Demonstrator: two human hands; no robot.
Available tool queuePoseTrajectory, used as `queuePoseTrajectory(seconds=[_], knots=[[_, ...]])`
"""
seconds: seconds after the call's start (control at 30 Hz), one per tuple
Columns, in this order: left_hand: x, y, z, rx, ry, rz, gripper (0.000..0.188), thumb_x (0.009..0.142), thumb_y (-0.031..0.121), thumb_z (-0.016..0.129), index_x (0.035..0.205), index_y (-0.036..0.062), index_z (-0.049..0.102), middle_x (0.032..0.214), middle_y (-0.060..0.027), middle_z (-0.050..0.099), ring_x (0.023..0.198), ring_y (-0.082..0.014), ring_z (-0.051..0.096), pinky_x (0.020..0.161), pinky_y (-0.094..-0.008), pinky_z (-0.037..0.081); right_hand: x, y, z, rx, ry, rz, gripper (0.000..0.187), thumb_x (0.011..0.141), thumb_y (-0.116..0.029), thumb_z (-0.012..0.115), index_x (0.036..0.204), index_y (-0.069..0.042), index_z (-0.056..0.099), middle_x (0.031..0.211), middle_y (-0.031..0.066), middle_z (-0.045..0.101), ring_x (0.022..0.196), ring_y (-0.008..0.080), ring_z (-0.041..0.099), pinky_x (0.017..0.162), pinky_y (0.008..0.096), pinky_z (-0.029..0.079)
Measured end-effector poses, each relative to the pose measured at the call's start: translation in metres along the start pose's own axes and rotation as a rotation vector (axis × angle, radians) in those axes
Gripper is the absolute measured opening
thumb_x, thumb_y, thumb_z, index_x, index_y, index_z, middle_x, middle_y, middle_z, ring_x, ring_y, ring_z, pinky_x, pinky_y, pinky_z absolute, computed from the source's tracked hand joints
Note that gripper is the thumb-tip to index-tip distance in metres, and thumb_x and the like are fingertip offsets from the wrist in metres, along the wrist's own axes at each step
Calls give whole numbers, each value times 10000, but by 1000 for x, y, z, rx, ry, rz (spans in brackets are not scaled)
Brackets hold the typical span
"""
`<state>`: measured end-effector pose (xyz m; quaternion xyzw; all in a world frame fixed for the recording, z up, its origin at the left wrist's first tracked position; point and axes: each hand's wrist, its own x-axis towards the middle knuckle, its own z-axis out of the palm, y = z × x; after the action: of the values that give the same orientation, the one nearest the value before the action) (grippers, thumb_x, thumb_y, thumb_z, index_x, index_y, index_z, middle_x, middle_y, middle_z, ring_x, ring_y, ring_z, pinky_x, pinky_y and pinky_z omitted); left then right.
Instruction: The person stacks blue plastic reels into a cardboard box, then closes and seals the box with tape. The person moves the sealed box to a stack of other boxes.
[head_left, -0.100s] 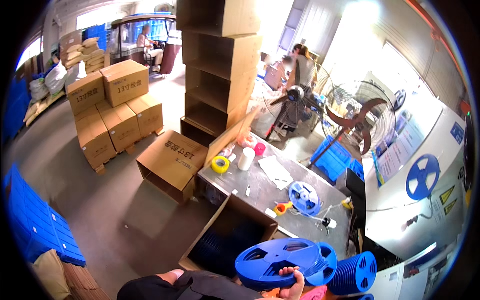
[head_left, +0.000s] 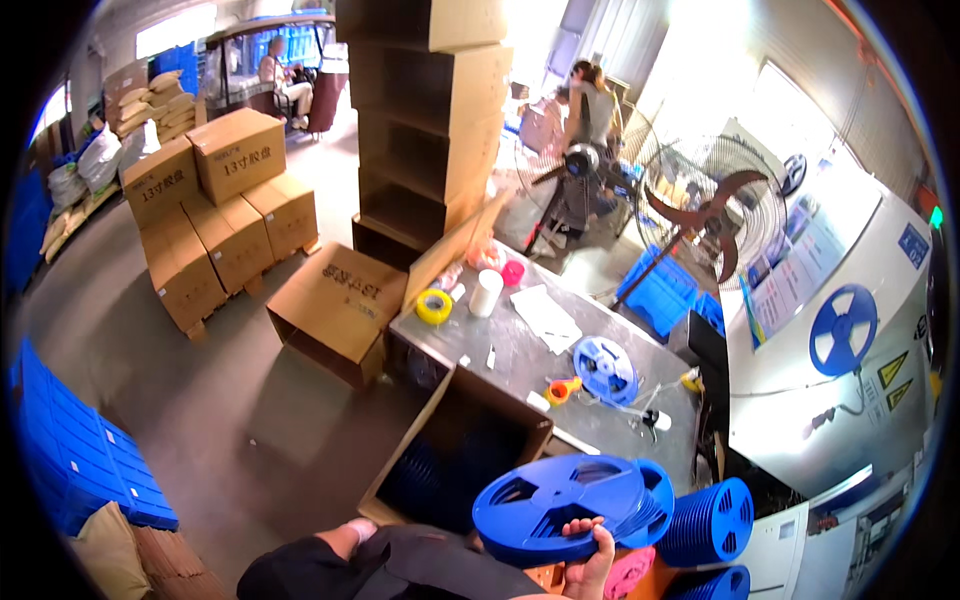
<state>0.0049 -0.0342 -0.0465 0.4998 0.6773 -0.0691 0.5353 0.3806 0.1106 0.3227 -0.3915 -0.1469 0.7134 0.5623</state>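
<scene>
My right hand (head_left: 590,563) is closed on a stack of blue plastic reels (head_left: 555,497), its fingers hooked over the rim by a cut-out. The reels are tilted and fanned toward the right. Beside them, to the left, stands an open cardboard box (head_left: 415,430) with several dark blue reels (head_left: 420,470) inside. My left hand (head_left: 362,528) is low by the box's near left corner; its fingers are mostly hidden. Right of the held stack, more blue reels (head_left: 712,522) lie in a row on their edges, near a pink piece (head_left: 630,572).
A metal table (head_left: 455,345) holds yellow tape (head_left: 433,307), a white cylinder (head_left: 486,293), papers (head_left: 546,318), a tape dispenser (head_left: 560,391) and a loose reel (head_left: 605,371). Closed cartons (head_left: 232,240) and a tower of open boxes (head_left: 478,130) stand beyond. Two fans (head_left: 705,225) are behind the table; people are farther off.
The whole view has shifted slightly, and the scene sits a little higher in the picture. A bit more of my left wrist shows. My right hand keeps its hold on the reels.
</scene>
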Motion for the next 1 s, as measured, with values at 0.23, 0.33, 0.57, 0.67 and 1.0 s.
queuePoseTrajectory(seconds=[0.23,0.33,0.57,0.67,1.0], knots=[[22,51,21,82,3,19,350,870,242,455,1117,96,656,1175,-133,619,1084,-303,590,914,-373,463,-10,-41,-3,-14,26,-90,215,772,-105,589,987,-93,583,842,72,647,798,241,636,830,432,515],[52,34,45,-3,156,-64,353,863,250,461,1084,57,658,1115,-146,644,1053,-320,601,880,-363,470,-15,-48,-10,-28,-10,-111,236,756,-97,592,992,-90,571,834,81,646,762,242,640,814,428,523],[10,99,-6,-5,169,59,311,821,261,480,904,40,683,1029,-197,648,914,-360,633,768,-442,500,-36,-58,-32,3,-82,-237,311,737,-101,610,1024,-55,500,769,85,600,713,220,619,733,384,549],[12,117,-33,-143,253,17,384,840,313,503,1123,85,628,1113,-171,631,1042,-341,593,894,-401,466,-39,-64,-33,25,-160,-242,327,739,-106,623,1032,-52,490,765,81,588,716,210,604,718,368,554],[2,169,-92,-36,629,580,314,858,185,524,1123,50,626,1146,-159,623,1079,-297,580,960,-350,439,7,-72,-2,394,-512,-161,292,697,-26,632,760,-130,367,584,-61,331,493,55,311,490,231,264]])
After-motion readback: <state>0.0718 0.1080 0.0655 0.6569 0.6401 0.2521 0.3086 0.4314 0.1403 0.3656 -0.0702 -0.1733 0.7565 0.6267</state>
